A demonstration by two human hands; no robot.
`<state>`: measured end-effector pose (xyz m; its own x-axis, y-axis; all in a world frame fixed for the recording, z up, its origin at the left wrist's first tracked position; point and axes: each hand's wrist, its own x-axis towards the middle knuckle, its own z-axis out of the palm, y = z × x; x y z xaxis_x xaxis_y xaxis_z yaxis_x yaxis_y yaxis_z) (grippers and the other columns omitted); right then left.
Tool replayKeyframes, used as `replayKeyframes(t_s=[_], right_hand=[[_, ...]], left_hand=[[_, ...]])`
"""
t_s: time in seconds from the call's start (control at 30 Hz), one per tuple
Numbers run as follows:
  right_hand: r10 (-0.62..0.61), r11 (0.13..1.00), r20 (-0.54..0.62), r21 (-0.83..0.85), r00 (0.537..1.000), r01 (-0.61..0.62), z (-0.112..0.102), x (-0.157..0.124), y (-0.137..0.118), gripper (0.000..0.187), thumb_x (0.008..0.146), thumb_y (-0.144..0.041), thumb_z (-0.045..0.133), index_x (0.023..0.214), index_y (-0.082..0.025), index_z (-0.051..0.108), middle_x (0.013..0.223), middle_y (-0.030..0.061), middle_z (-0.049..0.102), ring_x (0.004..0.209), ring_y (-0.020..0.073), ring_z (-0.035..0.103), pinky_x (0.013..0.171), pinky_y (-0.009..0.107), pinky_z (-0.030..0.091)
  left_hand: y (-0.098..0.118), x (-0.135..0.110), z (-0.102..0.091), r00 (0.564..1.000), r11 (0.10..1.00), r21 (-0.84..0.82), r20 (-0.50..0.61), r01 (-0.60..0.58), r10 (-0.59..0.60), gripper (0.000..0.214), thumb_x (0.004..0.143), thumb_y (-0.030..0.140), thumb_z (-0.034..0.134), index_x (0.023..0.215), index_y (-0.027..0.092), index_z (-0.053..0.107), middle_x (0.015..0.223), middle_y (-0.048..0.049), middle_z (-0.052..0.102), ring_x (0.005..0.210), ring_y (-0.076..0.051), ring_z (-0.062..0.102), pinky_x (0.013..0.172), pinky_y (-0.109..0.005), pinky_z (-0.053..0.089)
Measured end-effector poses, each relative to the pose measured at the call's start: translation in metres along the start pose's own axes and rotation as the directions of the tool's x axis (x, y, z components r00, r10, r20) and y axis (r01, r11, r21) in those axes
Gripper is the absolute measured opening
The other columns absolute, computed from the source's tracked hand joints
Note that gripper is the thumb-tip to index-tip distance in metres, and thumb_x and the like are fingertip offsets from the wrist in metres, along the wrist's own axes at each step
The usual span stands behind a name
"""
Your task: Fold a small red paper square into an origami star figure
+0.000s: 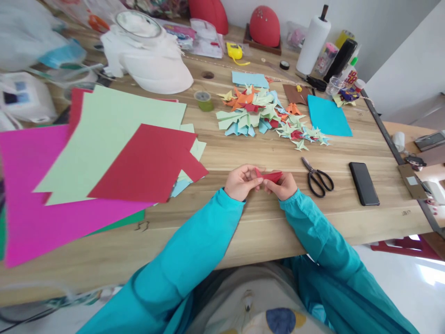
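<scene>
Head view: left fingers [256, 182] and right fingers [271, 186] pinch a small red paper [273, 176], folded narrow.

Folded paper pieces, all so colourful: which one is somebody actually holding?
The red piece, pinched between the left hand and right hand; the other folded pieces lie on the table beyond.
</scene>
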<state>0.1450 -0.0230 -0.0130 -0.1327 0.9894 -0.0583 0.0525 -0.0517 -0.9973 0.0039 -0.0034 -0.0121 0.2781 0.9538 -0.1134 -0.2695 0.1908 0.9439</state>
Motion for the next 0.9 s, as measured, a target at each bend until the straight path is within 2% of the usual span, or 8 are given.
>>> replayKeyframes(t_s=[0.17, 0.27, 0.33, 0.4, 0.5, 0.6, 0.77, 0.9], right_hand=[[-0.055, 0.992, -0.004, -0.109, 0.998, 0.055, -0.001, -0.001, 0.007, 0.035, 0.073, -0.048, 0.056, 0.061, -0.015, 0.058, 0.052, 0.0013, 0.057, 0.043, 0.0096, 0.050, 0.045, 0.023, 0.042], [-0.174, 0.919, -0.031, -0.365, 0.984, 0.151, -0.003, -0.002, 0.009, 0.022, 0.075, -0.037, 0.055, 0.074, -0.016, 0.063, 0.059, 0.0021, 0.060, 0.049, 0.0104, 0.050, 0.049, 0.024, 0.041], [-0.221, 0.865, -0.013, -0.464, 0.975, 0.190, -0.004, -0.002, 0.009, 0.019, 0.075, -0.032, 0.054, 0.083, -0.017, 0.065, 0.062, 0.0022, 0.060, 0.051, 0.0109, 0.050, 0.051, 0.024, 0.040], [-0.211, 0.889, -0.005, -0.417, 0.978, 0.189, -0.005, -0.001, 0.009, 0.019, 0.076, -0.031, 0.052, 0.080, -0.017, 0.063, 0.061, 0.0018, 0.059, 0.050, 0.0110, 0.050, 0.051, 0.025, 0.040], [-0.120, 0.974, -0.020, -0.195, 0.993, 0.114, -0.006, 0.001, 0.010, 0.022, 0.076, -0.037, 0.051, 0.068, -0.017, 0.058, 0.053, -0.0002, 0.055, 0.045, 0.0101, 0.049, 0.046, 0.024, 0.041], [-0.042, 0.998, 0.004, -0.046, 0.999, 0.042, -0.006, 0.003, 0.011, 0.028, 0.072, -0.043, 0.057, 0.061, -0.017, 0.054, 0.050, -0.0017, 0.052, 0.041, 0.0087, 0.047, 0.042, 0.023, 0.040], [0.008, 0.999, 0.020, 0.047, 1.000, -0.009, -0.006, 0.004, 0.009, 0.028, 0.066, -0.041, 0.063, 0.058, -0.015, 0.055, 0.045, -0.0017, 0.053, 0.038, 0.0081, 0.046, 0.039, 0.022, 0.038], [0.023, 0.990, 0.031, 0.136, 0.999, -0.027, -0.008, 0.004, 0.007, 0.024, 0.064, -0.034, 0.064, 0.054, -0.014, 0.055, 0.039, -0.0028, 0.051, 0.033, 0.0075, 0.043, 0.034, 0.021, 0.035]], left_hand=[[-0.006, 0.003, 0.001, 0.996, 0.999, -0.034, -0.089, 0.023, -0.026, 0.029, 0.050, 0.023, 0.075, 0.072, 0.013, 0.059, 0.045, 0.0052, 0.053, 0.037, -0.008, 0.049, 0.038, -0.021, 0.040], [-0.007, 0.003, 0.001, 0.986, 1.000, 0.009, -0.162, 0.027, -0.025, 0.026, 0.050, 0.021, 0.074, 0.069, 0.013, 0.059, 0.042, 0.0053, 0.052, 0.036, -0.008, 0.048, 0.037, -0.021, 0.040], [-0.006, 0.002, 0.000, 0.988, 0.999, 0.038, -0.154, 0.012, -0.006, 0.024, 0.051, 0.020, 0.074, 0.069, 0.012, 0.059, 0.043, 0.0047, 0.054, 0.037, -0.009, 0.050, 0.039, -0.022, 0.043], [-0.004, 0.001, -0.003, 0.998, 0.999, 0.039, -0.070, -0.001, 0.004, 0.026, 0.051, 0.020, 0.075, 0.072, 0.012, 0.062, 0.051, 0.0020, 0.059, 0.043, -0.011, 0.056, 0.045, -0.024, 0.048], [-0.001, 0.001, -0.007, 0.997, 1.000, -0.024, 0.074, -0.001, 0.003, 0.040, 0.050, 0.021, 0.076, 0.087, 0.012, 0.064, 0.063, -0.0018, 0.065, 0.053, -0.015, 0.062, 0.052, -0.028, 0.053], [-0.001, 0.001, -0.007, 0.996, 1.000, -0.006, 0.091, -0.012, 0.013, 0.042, 0.050, 0.023, 0.077, 0.089, 0.011, 0.065, 0.061, -0.0022, 0.064, 0.053, -0.015, 0.061, 0.053, -0.029, 0.053], [0.001, -0.002, -0.002, 0.992, 0.995, 0.050, 0.095, -0.085, 0.080, 0.043, 0.053, 0.024, 0.076, 0.092, 0.012, 0.064, 0.062, -0.0015, 0.063, 0.052, -0.013, 0.059, 0.051, -0.026, 0.051], [0.005, -0.003, -0.002, 0.986, 0.992, 0.088, 0.146, -0.094, 0.081, 0.028, 0.055, 0.024, 0.076, 0.079, 0.013, 0.065, 0.060, -0.0001, 0.062, 0.051, -0.011, 0.057, 0.051, -0.024, 0.051]])
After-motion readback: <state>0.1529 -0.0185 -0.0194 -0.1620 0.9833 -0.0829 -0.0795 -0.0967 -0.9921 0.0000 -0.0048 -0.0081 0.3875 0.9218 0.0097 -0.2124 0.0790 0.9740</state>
